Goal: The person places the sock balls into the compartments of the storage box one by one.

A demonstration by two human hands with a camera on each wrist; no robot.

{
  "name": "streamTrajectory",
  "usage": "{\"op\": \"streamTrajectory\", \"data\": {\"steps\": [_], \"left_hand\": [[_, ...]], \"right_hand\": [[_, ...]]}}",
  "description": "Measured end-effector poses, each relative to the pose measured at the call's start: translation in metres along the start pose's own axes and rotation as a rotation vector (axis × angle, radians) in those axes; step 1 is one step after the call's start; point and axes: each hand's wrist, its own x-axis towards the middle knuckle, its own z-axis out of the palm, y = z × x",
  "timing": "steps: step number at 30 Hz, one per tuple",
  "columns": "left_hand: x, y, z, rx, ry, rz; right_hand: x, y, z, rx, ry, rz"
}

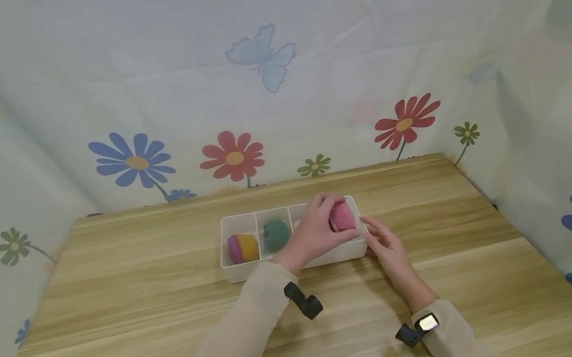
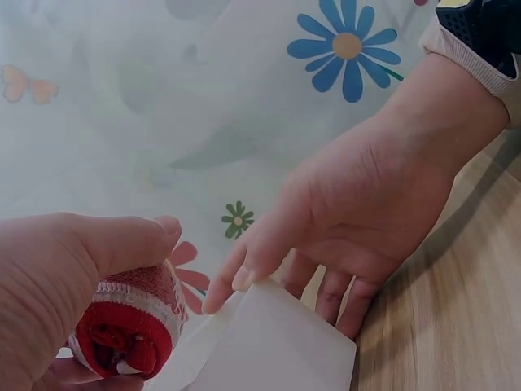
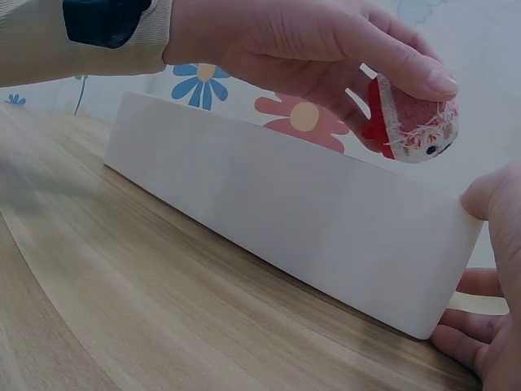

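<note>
My left hand (image 1: 315, 230) pinches a pink-and-red rolled-up sock (image 1: 342, 216) between thumb and fingers, over the right end of a white divided box (image 1: 287, 264). The right wrist view shows this sock (image 3: 417, 124) above the box's rim, its red opening towards the palm. My right hand (image 1: 388, 249) holds the box's right end, thumb at the top corner and fingers along the end wall. Inside the box, a yellow-and-purple rolled sock (image 1: 243, 248) lies in the leftmost compartment and a green one (image 1: 276, 235) in the compartment beside it. My left hand partly hides the compartments further right.
The box stands on a wood-grain table (image 1: 159, 294), towards its far edge. Behind and beside the table hangs a pale cloth (image 1: 175, 96) printed with flowers and a butterfly. Both wrists wear black straps, the right one (image 1: 409, 335) with a small lit device.
</note>
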Motion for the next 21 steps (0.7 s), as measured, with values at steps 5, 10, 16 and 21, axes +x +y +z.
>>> {"op": "streamTrajectory", "data": {"steps": [5, 10, 16, 21], "left_hand": [[0.006, 0.0, 0.002, 0.01, 0.011, 0.009], [0.011, -0.001, 0.003, 0.026, 0.0, 0.006], [0.017, -0.003, 0.007, 0.05, -0.04, -0.014], [0.019, -0.005, 0.011, 0.061, -0.072, -0.019]], "right_hand": [[0.002, -0.002, 0.001, -0.007, 0.013, -0.005], [0.003, -0.003, 0.002, -0.012, 0.008, 0.0], [0.002, -0.002, 0.002, -0.033, 0.016, 0.026], [-0.001, -0.001, 0.002, -0.03, 0.02, 0.042]]}}
